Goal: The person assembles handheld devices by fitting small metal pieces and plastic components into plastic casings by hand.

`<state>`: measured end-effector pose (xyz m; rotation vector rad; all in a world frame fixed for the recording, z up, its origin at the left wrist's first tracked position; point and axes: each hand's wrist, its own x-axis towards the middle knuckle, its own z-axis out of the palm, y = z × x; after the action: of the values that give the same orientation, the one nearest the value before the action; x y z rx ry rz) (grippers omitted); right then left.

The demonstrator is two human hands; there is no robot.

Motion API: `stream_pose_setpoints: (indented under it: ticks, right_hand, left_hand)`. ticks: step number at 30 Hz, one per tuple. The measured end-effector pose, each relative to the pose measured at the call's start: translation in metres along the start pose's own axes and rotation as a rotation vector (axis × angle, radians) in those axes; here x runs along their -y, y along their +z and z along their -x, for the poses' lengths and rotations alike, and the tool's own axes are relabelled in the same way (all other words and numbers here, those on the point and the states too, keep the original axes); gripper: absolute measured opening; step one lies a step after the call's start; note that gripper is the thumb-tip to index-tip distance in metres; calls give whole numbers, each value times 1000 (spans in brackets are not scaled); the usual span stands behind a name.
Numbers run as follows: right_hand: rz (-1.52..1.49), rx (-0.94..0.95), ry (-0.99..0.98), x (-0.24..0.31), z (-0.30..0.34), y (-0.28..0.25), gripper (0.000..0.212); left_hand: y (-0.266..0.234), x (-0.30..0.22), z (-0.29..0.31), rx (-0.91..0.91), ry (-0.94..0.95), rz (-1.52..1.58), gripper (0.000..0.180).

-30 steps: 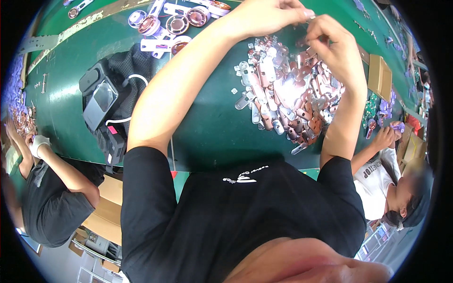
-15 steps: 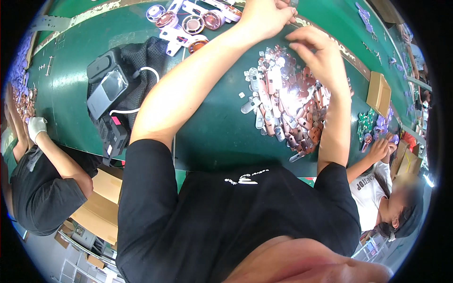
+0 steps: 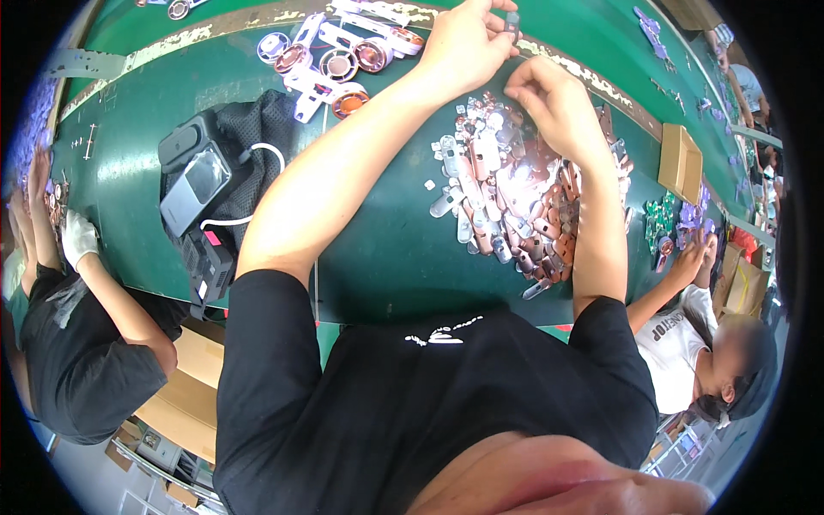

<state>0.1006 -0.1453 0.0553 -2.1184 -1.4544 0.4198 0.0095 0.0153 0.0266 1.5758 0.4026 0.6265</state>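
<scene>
My left hand [image 3: 463,50] is raised at the far side of the green table [image 3: 369,240], its fingers closed on a small grey piece [image 3: 512,24] at their tips. Just right of and nearer than it, my right hand [image 3: 558,107] hangs over the far edge of a heap of small parts, thumb and forefinger curled together. Whatever those fingertips hold, if anything, is too small to make out. The heap of elongated pinkish and clear plates [image 3: 485,154] glares brightly in the middle, and a few small clear bits lie loose at its left.
Several white-purple handheld fans [image 3: 339,64] lie at the far left. A grey device [image 3: 199,184] with a white cable rests on black mesh fabric [image 3: 273,112]. Rightward are a cardboard tray [image 3: 681,163] and green circuit boards [image 3: 660,219]. Co-workers sit on both sides, one wearing a white glove [image 3: 80,239].
Both hands have shifted slightly left. My right thumb and forefinger have drawn closer together. The left hand keeps the grey piece, now more visible. The left co-worker's gloved hand has moved.
</scene>
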Motion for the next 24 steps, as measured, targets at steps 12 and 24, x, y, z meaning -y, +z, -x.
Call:
stream_pose_setpoints:
  ticks: [12, 24]
  right_hand:
    - [-362, -430, 128, -34, -10, 12, 20]
    - [-585, -326, 144, -30, -10, 11, 23]
  left_hand:
    - [7, 23, 2, 286, 62, 64, 25]
    - [3, 23, -2, 316, -1, 279, 24]
